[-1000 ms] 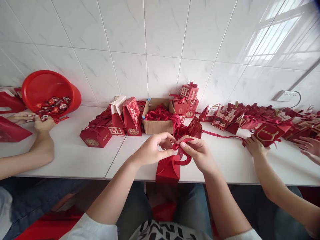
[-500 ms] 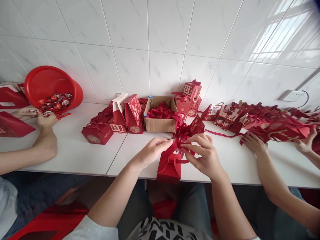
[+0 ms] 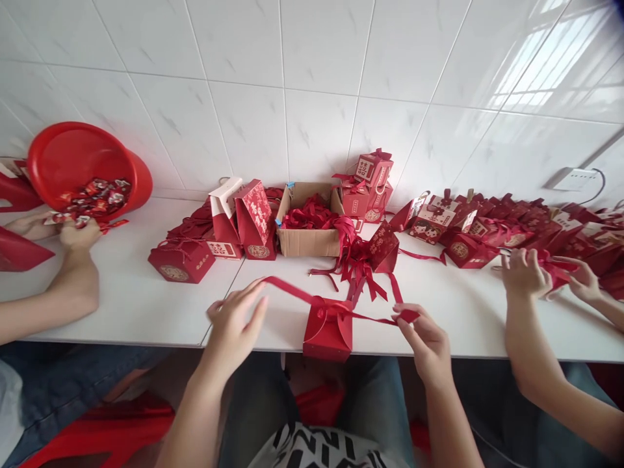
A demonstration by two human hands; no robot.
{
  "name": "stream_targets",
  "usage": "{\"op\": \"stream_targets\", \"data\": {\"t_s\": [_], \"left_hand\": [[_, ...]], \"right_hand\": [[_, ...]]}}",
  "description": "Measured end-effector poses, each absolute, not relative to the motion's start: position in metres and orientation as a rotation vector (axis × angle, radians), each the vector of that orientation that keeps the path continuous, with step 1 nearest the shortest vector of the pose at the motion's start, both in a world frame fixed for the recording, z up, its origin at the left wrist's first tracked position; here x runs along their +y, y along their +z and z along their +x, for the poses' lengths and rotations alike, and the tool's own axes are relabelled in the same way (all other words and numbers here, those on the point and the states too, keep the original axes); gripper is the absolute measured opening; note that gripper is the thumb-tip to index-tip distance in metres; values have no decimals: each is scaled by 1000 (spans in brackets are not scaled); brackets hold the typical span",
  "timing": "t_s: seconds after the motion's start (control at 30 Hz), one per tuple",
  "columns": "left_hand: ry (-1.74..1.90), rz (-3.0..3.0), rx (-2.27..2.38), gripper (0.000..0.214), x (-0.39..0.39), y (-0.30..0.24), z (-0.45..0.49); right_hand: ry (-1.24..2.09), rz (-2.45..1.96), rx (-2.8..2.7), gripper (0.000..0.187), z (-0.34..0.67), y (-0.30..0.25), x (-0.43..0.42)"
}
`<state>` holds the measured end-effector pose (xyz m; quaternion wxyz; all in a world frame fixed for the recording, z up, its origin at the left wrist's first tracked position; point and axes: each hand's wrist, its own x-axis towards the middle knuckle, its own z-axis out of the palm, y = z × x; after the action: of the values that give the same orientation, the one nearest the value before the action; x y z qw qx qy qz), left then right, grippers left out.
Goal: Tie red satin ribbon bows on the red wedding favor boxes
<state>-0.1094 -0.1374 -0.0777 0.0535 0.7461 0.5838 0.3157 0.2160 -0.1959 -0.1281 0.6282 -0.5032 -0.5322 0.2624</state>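
Observation:
A small red gift box (image 3: 327, 331) stands at the table's front edge between my hands. A dark red ribbon (image 3: 291, 290) runs across its top and is drawn out to both sides. My left hand (image 3: 237, 324) holds the ribbon's left end, up and away from the box. On the other side, my right hand (image 3: 423, 335) pinches the right end between thumb and fingers. Just behind the box lies a bundle of loose ribbons (image 3: 358, 263), spilling from a cardboard box (image 3: 312, 244) full of them.
Finished-looking red boxes (image 3: 181, 261) stand left of the carton, and more boxes (image 3: 373, 185) are stacked behind. At left, a co-worker's hand (image 3: 78, 235) handles sweets by a tipped red bucket (image 3: 141, 175). At right, another person's hands (image 3: 529, 276) work beside many red boxes (image 3: 468, 250).
My hands have moved apart, my left hand leftward and my right hand rightward, pulling the ribbon out across the box. The person at right has lifted their hands around a box.

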Motion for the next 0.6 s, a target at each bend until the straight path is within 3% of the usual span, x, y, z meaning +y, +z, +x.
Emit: {"op": "stream_targets", "data": {"t_s": [0.23,0.33,0.4,0.5,0.6], "left_hand": [[457,1857,2076,34,-146,-122,-165],[693,1971,2046,25,-145,-120,-145],[902,2038,1829,23,-144,-116,-121],[917,1971,1450,26,-142,-111,-81],[849,1889,1307,29,-140,-109,-53]], "right_hand": [[461,-1655,-1163,26,256,-183,-226],[69,-1697,-1168,34,246,-169,-223],[-20,-1624,-1181,33,233,-153,-218],[274,-1496,-1311,23,211,-135,-208],[659,-1401,-1402,26,191,-130,-195]]}}
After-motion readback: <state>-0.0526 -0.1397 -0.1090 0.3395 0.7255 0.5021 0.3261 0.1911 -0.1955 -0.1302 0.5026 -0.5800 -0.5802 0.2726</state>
